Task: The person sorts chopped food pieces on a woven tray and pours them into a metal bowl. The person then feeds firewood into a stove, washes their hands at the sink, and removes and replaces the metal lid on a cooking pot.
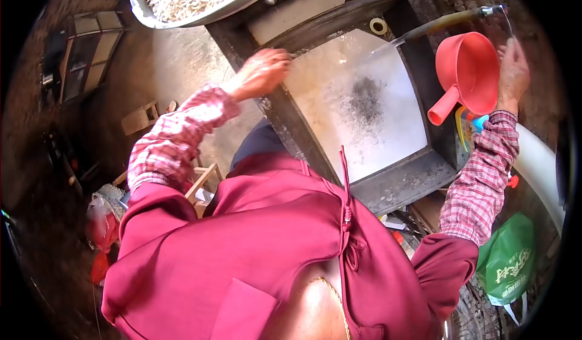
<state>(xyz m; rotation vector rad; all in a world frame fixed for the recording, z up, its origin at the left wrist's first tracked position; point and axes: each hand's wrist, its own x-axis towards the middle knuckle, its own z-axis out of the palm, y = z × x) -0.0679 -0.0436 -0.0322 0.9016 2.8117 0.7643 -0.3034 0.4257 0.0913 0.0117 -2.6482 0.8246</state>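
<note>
My left hand (pixel 260 73), smeared by motion, is over the left rim of a dark-edged sink (pixel 388 185); whether its fingers are open or closed is unclear. Shallow, whitish water (pixel 388 134) with a dark patch in the middle covers the basin. At the upper right, the fingers of my right hand (pixel 514 76) are closed on a thin lever at the end of a tap (pixel 448 22). A clear stream leaves the tap's spout towards the basin. Beside my right hand is a red plastic water scoop (pixel 445 67), its handle pointing down and left.
A pale tub (pixel 209 17) full of small, light, elongated pieces stands beyond the sink. On the right are a thick white pipe (pixel 542 164) and a green bag (pixel 509 258). Small wooden stools (pixel 140 118) and a red plastic bag (pixel 102 228) are at left.
</note>
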